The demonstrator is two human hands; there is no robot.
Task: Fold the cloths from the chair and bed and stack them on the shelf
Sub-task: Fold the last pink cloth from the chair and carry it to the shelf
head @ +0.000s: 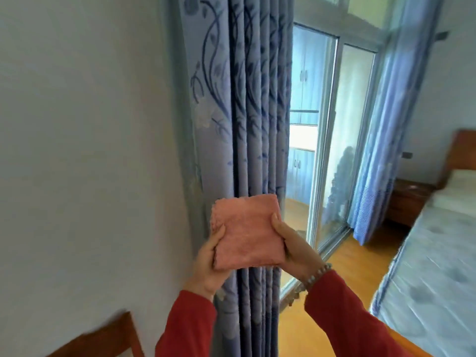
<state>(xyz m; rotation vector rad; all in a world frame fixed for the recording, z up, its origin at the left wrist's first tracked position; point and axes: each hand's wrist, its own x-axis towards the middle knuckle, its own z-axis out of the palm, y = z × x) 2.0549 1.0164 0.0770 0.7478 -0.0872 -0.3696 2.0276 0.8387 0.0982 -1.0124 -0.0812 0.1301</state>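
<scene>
A pink cloth is held up in mid-air at chest height, already folded into a neat, thick square with its layers showing along the left edge, so the folding of this piece is judged to be done. It is gripped on both sides: the left hand is clamped on the lower left edge, thumb on the front face and fingers tucked behind, while the right hand is clamped on the right edge, thumb laid over the top corner and the rest hidden behind the fabric. A beaded bracelet is worn at the right wrist, and red sleeves cover both arms. Behind the cloth hangs a blue patterned curtain, with a plain wall to the left and a sliding glass door to the right. The bed is seen far right, and no cloths can be made out on the visible part of it. A wooden edge is caught low left, blurred; whether it belongs to the chair cannot be told. No shelf is in view, so the stacking of this cloth is judged not yet done, and how many cloths remain cannot be told.
</scene>
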